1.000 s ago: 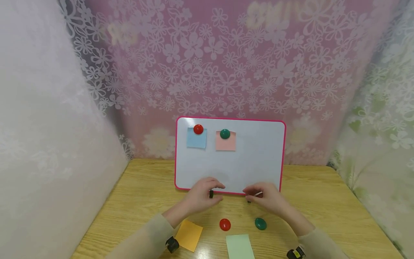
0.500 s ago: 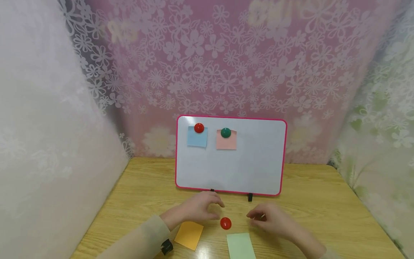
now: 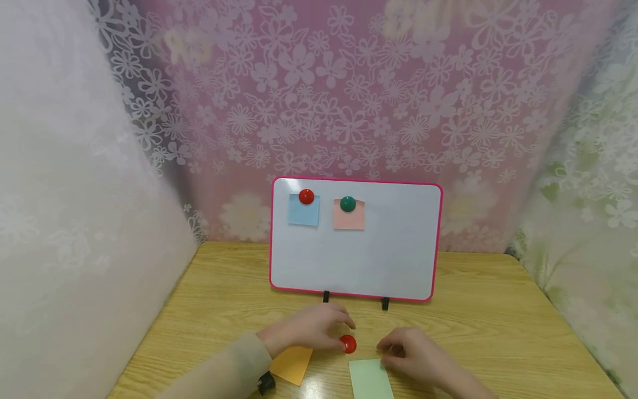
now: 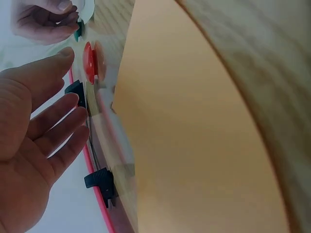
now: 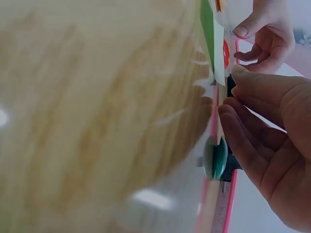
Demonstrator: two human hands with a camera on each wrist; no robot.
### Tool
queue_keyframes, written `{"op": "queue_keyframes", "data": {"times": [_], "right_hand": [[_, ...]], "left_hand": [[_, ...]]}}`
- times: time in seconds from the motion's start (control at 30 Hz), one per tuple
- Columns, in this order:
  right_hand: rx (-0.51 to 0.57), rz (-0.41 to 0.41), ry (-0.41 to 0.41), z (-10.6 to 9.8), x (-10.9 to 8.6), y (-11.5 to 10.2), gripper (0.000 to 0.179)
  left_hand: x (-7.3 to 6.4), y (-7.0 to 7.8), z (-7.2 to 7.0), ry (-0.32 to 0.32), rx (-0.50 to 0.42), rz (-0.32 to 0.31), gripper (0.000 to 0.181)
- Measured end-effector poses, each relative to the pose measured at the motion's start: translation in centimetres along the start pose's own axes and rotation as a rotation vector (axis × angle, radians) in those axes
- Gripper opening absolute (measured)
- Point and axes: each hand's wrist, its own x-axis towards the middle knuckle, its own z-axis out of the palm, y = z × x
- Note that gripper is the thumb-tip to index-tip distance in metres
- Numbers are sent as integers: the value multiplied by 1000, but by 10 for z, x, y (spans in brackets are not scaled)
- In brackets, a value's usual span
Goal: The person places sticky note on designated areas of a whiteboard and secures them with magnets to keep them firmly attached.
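My left hand reaches over the table beside a red round magnet, its thumb close to the magnet's left edge. In the left wrist view its fingers are loosely bent and the red magnet stands apart from them. My right hand hovers at the right edge of a pale green sticky note. A green magnet lies on the table near its fingers; the hand hides it in the head view. Nothing shows between the right fingers and thumb. An orange sticky note lies partly under the left forearm.
A pink-framed whiteboard stands at the back on black feet. On it, a red magnet pins a blue note and a green magnet pins a pink note. Patterned curtains surround the wooden table.
Both hands have drawn back from the whiteboard's lower edge toward the near table. The left hand has come to the red magnet; the right hand now covers the green magnet's place.
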Motion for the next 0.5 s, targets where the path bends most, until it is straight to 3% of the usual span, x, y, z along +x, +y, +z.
{"op": "queue_keyframes", "data": {"times": [0.23,0.5], "right_hand": [[14,53,-13,5,0,0,22],[-20,80,-41,6,2,0,24]], "left_hand": [[5,2,6,2,70,63,36],[7,4,7,-26,58,47,39]]}}
